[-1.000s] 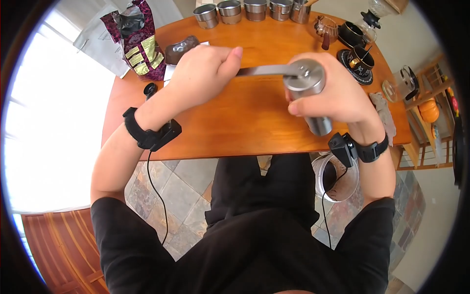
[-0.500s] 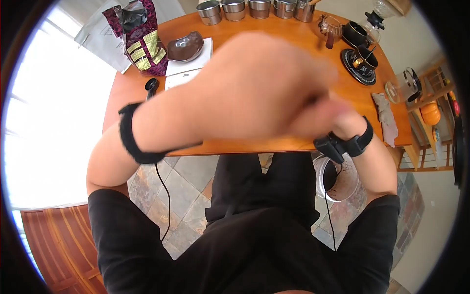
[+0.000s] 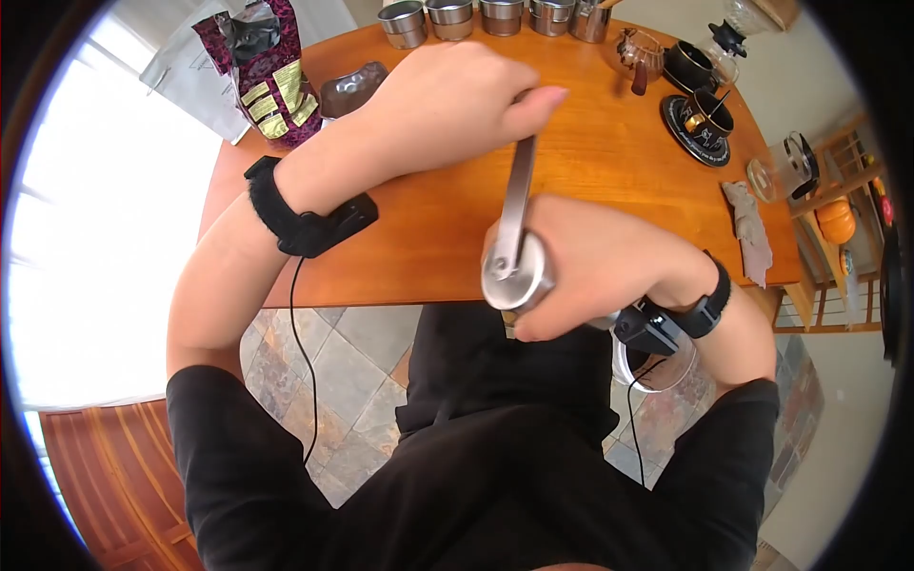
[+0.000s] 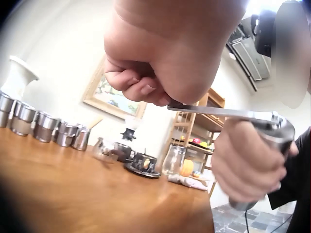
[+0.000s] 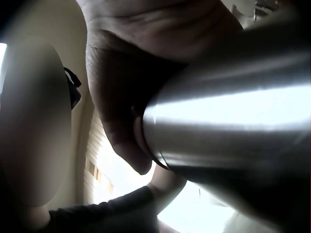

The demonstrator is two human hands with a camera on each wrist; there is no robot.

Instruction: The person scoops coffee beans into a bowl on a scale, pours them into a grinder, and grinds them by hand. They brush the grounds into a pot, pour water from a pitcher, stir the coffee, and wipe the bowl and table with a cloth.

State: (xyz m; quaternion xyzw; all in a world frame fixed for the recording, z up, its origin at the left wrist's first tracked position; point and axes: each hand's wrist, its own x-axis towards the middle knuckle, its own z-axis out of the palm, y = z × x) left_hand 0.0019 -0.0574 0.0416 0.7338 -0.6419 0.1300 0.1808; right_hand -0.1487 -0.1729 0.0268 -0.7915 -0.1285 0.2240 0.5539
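A steel hand coffee grinder is held up over the table's front edge, its round top tilted toward the head camera. My right hand wraps around its cylindrical body, which fills much of the right wrist view as a shiny metal barrel. From the top, a flat crank arm points away from me. At its far end my left hand grips the crank's knob, mostly hidden by the fingers. The left wrist view shows those curled fingers over the end of the crank.
A purple coffee bag and brown dish stand at back left. Several metal cups line the far edge. At right are a glass server, a black cup on a saucer and a cloth. Below sits a bin.
The crank has turned from pointing left to pointing away from me. My left hand swept close over the grinder, then to its far side. The grinder has shifted left and nearer.
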